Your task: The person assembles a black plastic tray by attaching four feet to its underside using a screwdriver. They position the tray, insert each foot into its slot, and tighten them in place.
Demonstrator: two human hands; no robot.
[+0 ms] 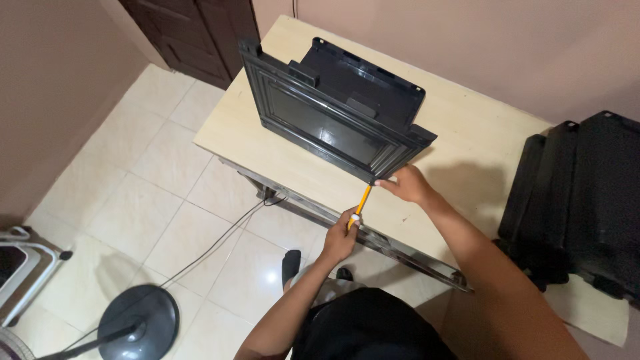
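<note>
Two hands at work: left hand [340,237] fingers clamped on yellow-handled screwdriver [360,203], tip at lower corner of black plastic monitor back cover [333,110] propped tilted on bench [467,133]. Right hand [408,185] fingers pinch same corner. Cover likely light, stiff, slippery; edges best for holding.

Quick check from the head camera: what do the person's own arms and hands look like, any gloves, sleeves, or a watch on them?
Both arms are bare from the hands to as far up as the view shows: no sleeves, no gloves. The left hand and right hand show no ring, and neither wrist shows a watch or band. Below them, dark clothing covers the body.
</note>
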